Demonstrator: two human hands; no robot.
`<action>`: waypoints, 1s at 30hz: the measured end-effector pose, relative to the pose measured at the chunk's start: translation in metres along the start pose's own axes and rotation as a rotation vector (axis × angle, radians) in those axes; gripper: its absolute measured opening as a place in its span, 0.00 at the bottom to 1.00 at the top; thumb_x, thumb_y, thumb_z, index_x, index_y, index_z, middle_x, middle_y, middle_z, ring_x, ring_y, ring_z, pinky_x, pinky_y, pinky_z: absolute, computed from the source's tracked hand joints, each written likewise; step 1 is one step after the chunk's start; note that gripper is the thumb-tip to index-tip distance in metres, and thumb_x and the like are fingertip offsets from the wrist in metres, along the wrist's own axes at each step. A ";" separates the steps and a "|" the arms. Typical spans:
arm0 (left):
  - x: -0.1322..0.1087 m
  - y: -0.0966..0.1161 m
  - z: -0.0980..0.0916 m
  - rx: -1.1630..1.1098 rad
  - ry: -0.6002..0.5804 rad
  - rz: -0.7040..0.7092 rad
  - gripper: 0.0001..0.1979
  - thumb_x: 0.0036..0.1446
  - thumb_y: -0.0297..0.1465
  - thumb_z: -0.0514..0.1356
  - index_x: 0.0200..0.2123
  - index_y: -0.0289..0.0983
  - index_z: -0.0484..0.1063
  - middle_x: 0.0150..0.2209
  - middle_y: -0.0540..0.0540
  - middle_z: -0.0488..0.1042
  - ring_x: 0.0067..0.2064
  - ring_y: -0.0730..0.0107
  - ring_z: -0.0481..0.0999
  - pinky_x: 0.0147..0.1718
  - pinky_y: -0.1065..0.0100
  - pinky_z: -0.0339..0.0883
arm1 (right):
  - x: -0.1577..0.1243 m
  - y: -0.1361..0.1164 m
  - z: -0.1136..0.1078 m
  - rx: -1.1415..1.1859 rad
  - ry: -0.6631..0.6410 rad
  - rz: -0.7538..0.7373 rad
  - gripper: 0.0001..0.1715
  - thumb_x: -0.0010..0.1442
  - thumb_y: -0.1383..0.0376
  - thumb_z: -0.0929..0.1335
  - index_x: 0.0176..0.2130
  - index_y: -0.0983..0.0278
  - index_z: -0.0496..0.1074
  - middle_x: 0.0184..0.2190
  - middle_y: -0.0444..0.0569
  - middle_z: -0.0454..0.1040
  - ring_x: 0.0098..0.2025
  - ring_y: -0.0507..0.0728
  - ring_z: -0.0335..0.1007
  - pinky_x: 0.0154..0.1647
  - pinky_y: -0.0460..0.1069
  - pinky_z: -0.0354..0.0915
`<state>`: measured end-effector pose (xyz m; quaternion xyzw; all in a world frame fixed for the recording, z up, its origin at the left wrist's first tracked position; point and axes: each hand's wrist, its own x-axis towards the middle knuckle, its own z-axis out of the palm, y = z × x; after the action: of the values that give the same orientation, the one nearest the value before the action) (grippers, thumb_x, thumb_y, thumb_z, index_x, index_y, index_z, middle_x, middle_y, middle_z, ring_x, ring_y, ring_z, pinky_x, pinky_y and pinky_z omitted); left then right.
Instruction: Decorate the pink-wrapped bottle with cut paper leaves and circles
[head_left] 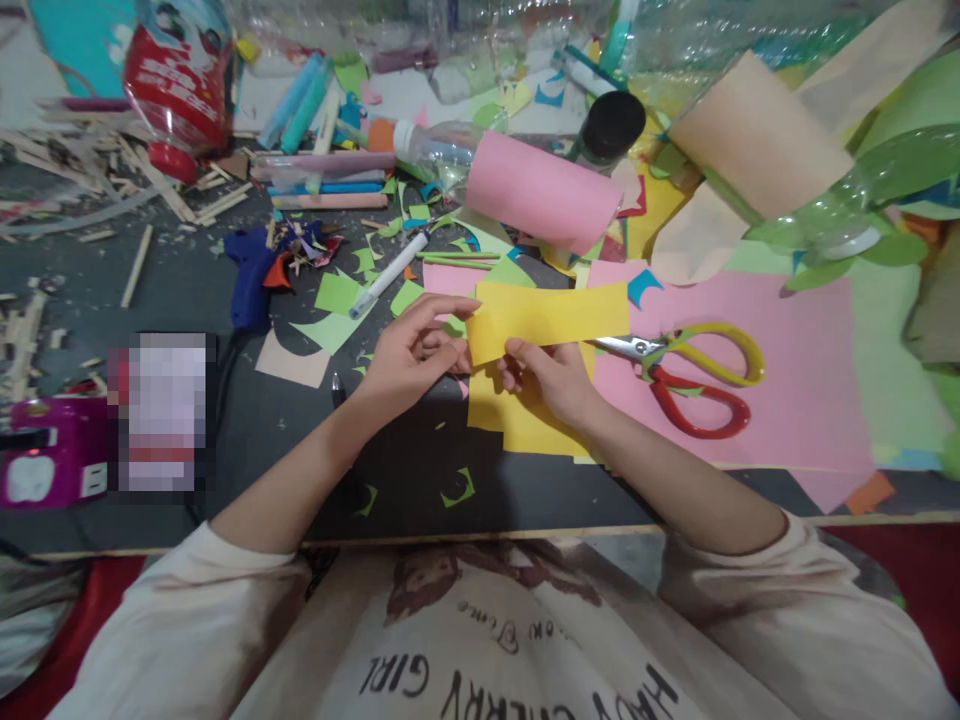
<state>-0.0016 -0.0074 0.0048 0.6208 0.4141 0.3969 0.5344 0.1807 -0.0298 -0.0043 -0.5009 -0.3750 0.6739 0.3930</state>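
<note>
Folding work, by the look of it: holds a yellow strip [551,315] flat and level just above a yellow sheet [525,425], near the front edge of the dark table [225,420]. Pinches its left end with the left hand [409,360], thumb and fingers closed narrow on the paper, index laid along the top edge. Grips the lower edge with the right hand [551,380], fingers curled tight from below. Leaves the scissors [690,375] lying just to the right, on the pink sheet [787,380]. Probably lining up or creasing that left end; calls next for a steady pinch and even edges, without sliding the strip.
</note>
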 end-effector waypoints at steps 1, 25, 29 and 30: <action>0.000 0.000 -0.001 0.009 -0.004 0.011 0.11 0.58 0.33 0.60 0.44 0.39 0.74 0.45 0.47 0.71 0.26 0.83 0.74 0.29 0.76 0.75 | 0.000 0.001 0.000 0.004 -0.005 -0.018 0.21 0.51 0.51 0.71 0.20 0.63 0.67 0.15 0.41 0.67 0.18 0.48 0.62 0.21 0.46 0.59; 0.002 0.004 0.000 0.149 -0.084 -0.056 0.11 0.53 0.29 0.58 0.38 0.37 0.79 0.40 0.46 0.78 0.35 0.74 0.73 0.31 0.74 0.65 | -0.002 -0.011 0.002 -0.140 0.006 -0.203 0.20 0.61 0.46 0.64 0.33 0.57 0.56 0.14 0.31 0.61 0.13 0.47 0.53 0.16 0.43 0.52; 0.001 -0.001 -0.003 0.166 0.038 -0.046 0.12 0.53 0.31 0.59 0.39 0.37 0.79 0.41 0.45 0.78 0.38 0.72 0.75 0.33 0.73 0.68 | -0.029 -0.037 -0.011 -0.754 -0.039 -0.292 0.17 0.63 0.51 0.62 0.31 0.60 0.64 0.20 0.41 0.66 0.22 0.51 0.63 0.24 0.46 0.58; 0.001 -0.002 -0.003 0.169 0.063 -0.042 0.12 0.52 0.31 0.60 0.40 0.37 0.79 0.40 0.46 0.78 0.37 0.73 0.74 0.34 0.73 0.69 | -0.038 -0.044 -0.021 -0.950 -0.029 -0.269 0.16 0.64 0.52 0.61 0.33 0.60 0.67 0.21 0.43 0.69 0.22 0.53 0.65 0.24 0.47 0.58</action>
<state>-0.0044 -0.0049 0.0032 0.6419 0.4759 0.3685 0.4750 0.2148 -0.0436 0.0450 -0.5623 -0.7076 0.3786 0.1995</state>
